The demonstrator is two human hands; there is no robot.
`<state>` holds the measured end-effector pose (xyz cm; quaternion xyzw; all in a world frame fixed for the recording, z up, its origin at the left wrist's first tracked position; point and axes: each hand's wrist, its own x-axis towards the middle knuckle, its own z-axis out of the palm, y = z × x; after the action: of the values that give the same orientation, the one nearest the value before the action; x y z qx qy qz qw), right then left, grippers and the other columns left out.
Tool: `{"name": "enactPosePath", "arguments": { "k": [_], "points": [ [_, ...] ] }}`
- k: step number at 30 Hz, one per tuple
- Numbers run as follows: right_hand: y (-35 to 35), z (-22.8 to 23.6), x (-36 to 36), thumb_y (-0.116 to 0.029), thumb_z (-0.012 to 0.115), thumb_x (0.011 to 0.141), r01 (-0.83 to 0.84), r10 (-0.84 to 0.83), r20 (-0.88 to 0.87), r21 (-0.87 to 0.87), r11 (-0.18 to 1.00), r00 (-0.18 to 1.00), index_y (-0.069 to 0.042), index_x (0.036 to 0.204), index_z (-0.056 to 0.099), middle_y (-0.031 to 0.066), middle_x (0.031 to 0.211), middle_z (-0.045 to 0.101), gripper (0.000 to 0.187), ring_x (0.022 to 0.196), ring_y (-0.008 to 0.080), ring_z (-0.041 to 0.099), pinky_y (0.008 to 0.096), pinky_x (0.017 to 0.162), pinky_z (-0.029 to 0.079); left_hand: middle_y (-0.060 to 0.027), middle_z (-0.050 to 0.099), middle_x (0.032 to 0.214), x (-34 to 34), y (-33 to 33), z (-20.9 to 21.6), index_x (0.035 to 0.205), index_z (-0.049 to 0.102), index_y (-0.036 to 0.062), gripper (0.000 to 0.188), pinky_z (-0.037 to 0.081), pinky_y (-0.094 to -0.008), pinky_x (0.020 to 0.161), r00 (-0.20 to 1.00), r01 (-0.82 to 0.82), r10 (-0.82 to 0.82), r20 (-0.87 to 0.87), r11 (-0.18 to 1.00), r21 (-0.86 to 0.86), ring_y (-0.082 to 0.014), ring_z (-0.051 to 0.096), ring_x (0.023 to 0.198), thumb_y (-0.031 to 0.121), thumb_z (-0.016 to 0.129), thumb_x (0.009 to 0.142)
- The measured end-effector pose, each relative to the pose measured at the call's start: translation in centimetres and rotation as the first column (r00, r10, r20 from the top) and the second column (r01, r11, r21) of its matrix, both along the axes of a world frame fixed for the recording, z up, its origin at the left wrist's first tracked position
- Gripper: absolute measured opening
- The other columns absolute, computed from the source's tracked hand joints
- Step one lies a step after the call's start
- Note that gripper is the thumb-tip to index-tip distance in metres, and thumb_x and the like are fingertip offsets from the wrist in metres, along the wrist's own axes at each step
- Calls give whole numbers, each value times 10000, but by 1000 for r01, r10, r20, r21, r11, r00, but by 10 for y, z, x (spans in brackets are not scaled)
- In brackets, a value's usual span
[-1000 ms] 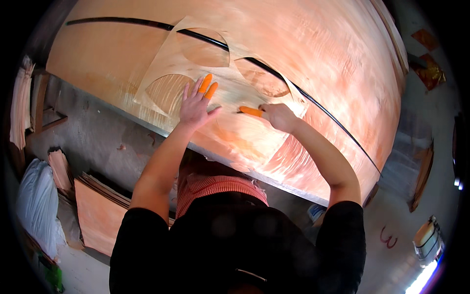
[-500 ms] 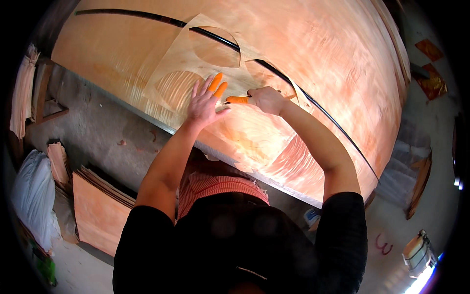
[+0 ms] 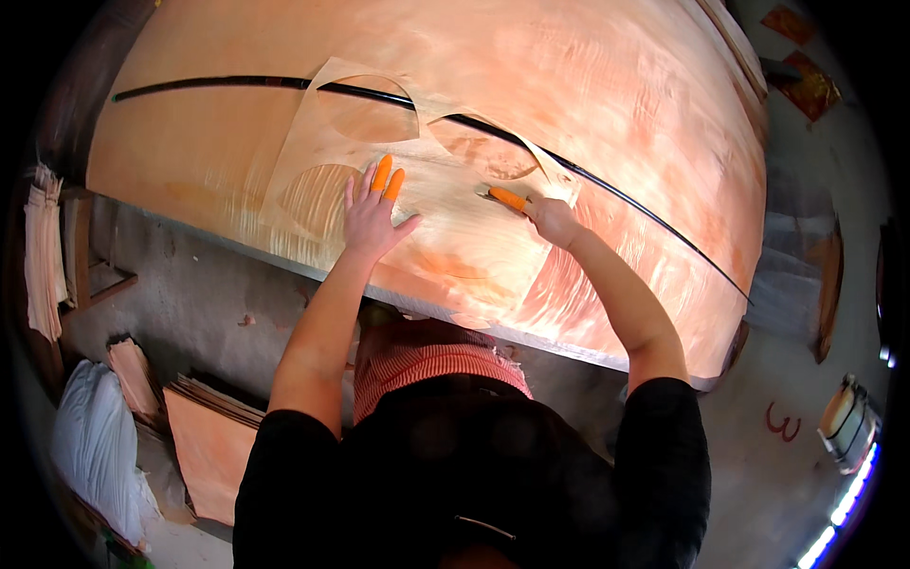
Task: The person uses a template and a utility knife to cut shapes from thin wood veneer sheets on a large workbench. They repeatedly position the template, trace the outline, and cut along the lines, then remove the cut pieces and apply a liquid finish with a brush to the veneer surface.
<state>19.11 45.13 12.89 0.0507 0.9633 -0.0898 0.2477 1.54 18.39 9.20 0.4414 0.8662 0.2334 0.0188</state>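
My left hand lies flat with its fingers spread on a thin wood veneer sheet; two of its fingers wear orange finger covers. To its right my right hand is closed on a small knife, whose tip is near the veneer. The hand hides most of the knife, and an orange cover sits on the stretched index finger. Rounded openings are cut in the sheet's far part. A long thin black rod runs across the work surface and shows through those openings.
A large sheet of wood lies under everything, its near edge at my waist. At the lower left stand stacked wood panels and a white plastic bundle. Veneer strips hang at the far left. A bright light strip is lower right.
My right hand, with the knife, has moved right, away from my left hand. The left hand stays flat on the veneer. The whole view has shifted and turned slightly.
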Motion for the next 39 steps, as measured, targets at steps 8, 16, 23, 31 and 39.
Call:
{"name": "enactPosePath", "arguments": {
  "k": [8, 16, 23, 31, 39],
  "points": [
    [-5, -16, 17, -60, 455, 713, 30, -27, -88, 37, 999, 996, -91, 850, 515, 107, 774, 521, 153, 675, 283, 547, 372, 574, 448, -83, 358, 1262, 44, 41, -7, 1182, 435, 84, 479, 155, -436, 1004, 931, 351, -352, -99, 936, -33, -180, 257, 1215, 207, 478, 721],
    [-76, -28, 83, -183, 377, 838, 348, -352, 1, 137, 927, 936, -1, 1015, 447, 156, 820, 540, 263, 705, 278, 576, 382, 568, 452, -82, 374, 1249, 56, 50, -4, 1166, 447, 88, 469, 193, -432, 992, 928, 371, -370, -39, 928, 17, -195, 312, 1182, 190, 472, 709],
    [-169, -18, 110, -208, 331, 862, 842, -842, 60, -113, 528, 536, 17, 949, 449, 192, 764, 567, 269, 691, 319, 578, 387, 604, 466, -84, 368, 1254, 58, 51, -1, 1183, 423, 82, 500, 175, -428, 1002, 927, 361, -363, -97, 932, -35, -187, 305, 1188, 219, 480, 706],
    [-197, -21, 137, -198, 332, 859, 908, -911, 73, -144, 392, 405, 15, 948, 450, 201, 772, 558, 259, 693, 326, 575, 401, 610, 463, -83, 359, 1265, 62, 55, 1, 1189, 406, 80, 518, 185, -441, 989, 917, 382, -382, -111, 924, -21, -206, 321, 1178, 188, 488, 689],
    [-201, -34, 150, -175, 405, 807, 840, -841, -7, -35, 541, 542, 7, 902, 478, 199, 750, 566, 218, 672, 322, 571, 393, 581, 464, -81, 327, 1287, 64, 56, 0, 1199, 394, 78, 516, 154, -436, 1002, 908, 393, -395, -140, 918, -45, -202, 285, 1199, 220, 474, 708]
  ]
}}
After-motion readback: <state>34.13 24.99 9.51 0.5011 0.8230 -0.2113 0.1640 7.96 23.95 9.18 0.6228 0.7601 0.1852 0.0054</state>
